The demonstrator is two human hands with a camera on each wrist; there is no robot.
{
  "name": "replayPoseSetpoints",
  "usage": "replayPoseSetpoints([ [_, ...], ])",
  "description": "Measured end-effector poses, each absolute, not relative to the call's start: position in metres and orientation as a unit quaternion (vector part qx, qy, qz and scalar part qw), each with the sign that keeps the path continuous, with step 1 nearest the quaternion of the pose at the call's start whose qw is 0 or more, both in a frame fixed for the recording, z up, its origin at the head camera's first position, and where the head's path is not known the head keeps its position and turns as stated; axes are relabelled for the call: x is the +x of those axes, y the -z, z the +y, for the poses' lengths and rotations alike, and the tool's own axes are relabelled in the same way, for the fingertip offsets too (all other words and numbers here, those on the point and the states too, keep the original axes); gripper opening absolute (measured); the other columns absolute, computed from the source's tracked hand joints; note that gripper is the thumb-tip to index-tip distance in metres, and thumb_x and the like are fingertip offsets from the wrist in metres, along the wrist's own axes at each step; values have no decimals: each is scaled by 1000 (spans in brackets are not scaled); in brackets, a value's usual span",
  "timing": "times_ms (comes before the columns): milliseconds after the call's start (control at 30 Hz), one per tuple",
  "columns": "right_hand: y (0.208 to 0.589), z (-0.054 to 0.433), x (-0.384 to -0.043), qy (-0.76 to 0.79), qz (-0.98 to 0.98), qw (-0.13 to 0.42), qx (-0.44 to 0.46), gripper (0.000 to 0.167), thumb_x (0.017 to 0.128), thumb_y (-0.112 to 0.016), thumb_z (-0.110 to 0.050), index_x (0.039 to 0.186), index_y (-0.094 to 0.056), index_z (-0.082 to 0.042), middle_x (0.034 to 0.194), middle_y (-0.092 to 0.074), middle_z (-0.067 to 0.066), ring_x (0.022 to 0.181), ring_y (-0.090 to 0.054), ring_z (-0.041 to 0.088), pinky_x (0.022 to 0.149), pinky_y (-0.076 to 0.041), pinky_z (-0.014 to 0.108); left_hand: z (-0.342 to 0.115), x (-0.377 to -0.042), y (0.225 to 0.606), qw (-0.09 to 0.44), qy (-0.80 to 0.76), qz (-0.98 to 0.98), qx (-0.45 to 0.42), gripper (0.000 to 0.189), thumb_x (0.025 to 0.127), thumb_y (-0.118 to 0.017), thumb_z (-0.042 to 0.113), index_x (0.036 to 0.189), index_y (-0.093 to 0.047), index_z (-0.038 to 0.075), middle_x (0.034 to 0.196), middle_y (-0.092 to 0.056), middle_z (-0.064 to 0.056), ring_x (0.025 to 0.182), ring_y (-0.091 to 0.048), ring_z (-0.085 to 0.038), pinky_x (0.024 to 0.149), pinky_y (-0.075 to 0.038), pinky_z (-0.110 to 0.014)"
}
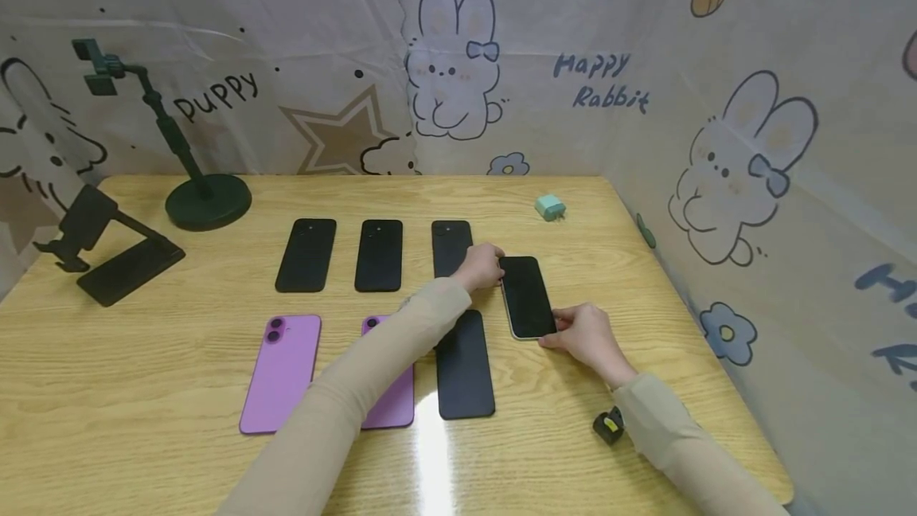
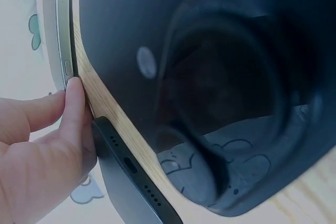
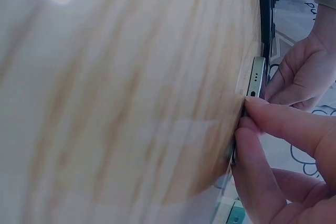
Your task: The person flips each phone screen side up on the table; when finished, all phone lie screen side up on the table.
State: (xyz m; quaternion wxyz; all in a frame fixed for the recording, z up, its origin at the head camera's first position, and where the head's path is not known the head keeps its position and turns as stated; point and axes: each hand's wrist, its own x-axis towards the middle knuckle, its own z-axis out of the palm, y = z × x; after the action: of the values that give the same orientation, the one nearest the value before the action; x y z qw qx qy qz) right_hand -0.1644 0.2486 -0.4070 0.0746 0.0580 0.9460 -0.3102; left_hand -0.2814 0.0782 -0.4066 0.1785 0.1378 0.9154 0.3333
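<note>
A phone [image 1: 526, 297] with a dark screen and silver frame lies face up on the wooden table, right of the other phones. My left hand [image 1: 481, 266] pinches its upper left edge between thumb and finger, as the left wrist view also shows at the metal side [image 2: 64, 30]. At its lower right corner my right hand [image 1: 589, 341] grips the edge with thumb and fingertips. Beneath my left hand, a black phone [image 1: 450, 244] is partly covered. A dark blue phone [image 1: 464, 373] lies nearer the front, its top end hidden by my left sleeve.
Two black phones [image 1: 306, 255] lie back left; two purple phones [image 1: 281, 373] lie in front, one partly under my left arm. A black stand [image 1: 129, 273] and green holder [image 1: 208, 201] stand left. A teal charger [image 1: 550, 207] sits behind; a small black object [image 1: 609, 425] is by my right wrist.
</note>
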Motion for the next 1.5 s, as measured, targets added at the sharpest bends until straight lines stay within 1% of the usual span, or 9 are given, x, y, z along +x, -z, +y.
replayPoseSetpoints([
  [300, 406, 244, -160, 312, 944, 90, 56, 56, 75, -82, -16, 120, -61, 10, 110, -68, 24, 102, -64, 33, 87, -53, 43, 71, -278, 404, 185, -337, 912, 144, 44, 96, -55, 6, 138, -47, -1, 132, -58, -16, 104, -61, -24, 101, -43, -31],
  [467, 404, 242, -157, 308, 945, 93, 54, 64, 75, -82, -21, 123, -57, 12, 107, -67, 23, 97, -63, 30, 86, -52, 44, 60, -271, 398, 180, -357, 904, 153, 41, 96, -54, 6, 136, -49, -3, 132, -57, -17, 110, -59, -24, 97, -47, -32],
  [633, 396, 244, -150, 303, 947, 90, 63, 76, 75, -81, -27, 131, -48, 12, 99, -65, 17, 90, -60, 26, 87, -49, 46, 43, -269, 393, 170, -378, 891, 186, 26, 95, -57, 11, 117, -62, -2, 111, -67, -16, 89, -69, -23, 76, -54, -27],
  [733, 390, 241, -143, 308, 945, 90, 58, 74, 77, -80, -28, 131, -48, 10, 104, -65, 18, 92, -61, 27, 82, -51, 43, 33, -268, 389, 168, -370, 892, 199, 20, 94, -60, 15, 107, -67, 0, 102, -70, -13, 80, -68, -19, 71, -51, -24],
  [867, 387, 226, -130, 328, 937, 111, 38, 67, 78, -79, -30, 128, -53, 5, 106, -65, 15, 89, -61, 23, 72, -50, 33, 19, -263, 383, 195, -357, 891, 201, 17, 93, -63, 16, 102, -69, 3, 101, -70, -10, 77, -64, -15, 69, -50, -23],
  [1033, 390, 198, -109, 371, 915, 155, 13, 63, 80, -78, -26, 128, -52, 4, 93, -62, 7, 69, -65, 13, 62, -48, 26, 7, -255, 379, 212, -324, 893, 230, 14, 92, -65, 17, 97, -70, 5, 100, -69, -8, 76, -57, -12, 68, -46, -21],
  [1167, 394, 179, -96, 389, 904, 179, -4, 65, 80, -78, -23, 130, -48, 5, 86, -58, 4, 62, -63, 11, 57, -46, 26, -1, -249, 381, 220, -299, 893, 256, 14, 91, -66, 18, 98, -69, 6, 102, -69, -8, 83, -58, -14, 74, -49, -25],
  [1333, 397, 166, -87, 400, 897, 188, -16, 72, 78, -80, -23, 133, -44, 7, 96, -55, 9, 59, -60, 11, 58, -47, 26, -14, -239, 382, 233, -285, 896, 248, 17, 91, -66, 20, 102, -68, 7, 110, -65, -8, 98, -58, -19, 86, -49, -34],
  [1500, 402, 160, -83, 384, 904, 186, -15, 78, 74, -83, -24, 134, -44, 7, 109, -54, 14, 71, -60, 12, 65, -50, 27, -27, -234, 384, 255, -290, 894, 227, 25, 90, -68, 23, 109, -65, 6, 109, -64, -8, 93, -58, -19, 82, -50, -33],
])
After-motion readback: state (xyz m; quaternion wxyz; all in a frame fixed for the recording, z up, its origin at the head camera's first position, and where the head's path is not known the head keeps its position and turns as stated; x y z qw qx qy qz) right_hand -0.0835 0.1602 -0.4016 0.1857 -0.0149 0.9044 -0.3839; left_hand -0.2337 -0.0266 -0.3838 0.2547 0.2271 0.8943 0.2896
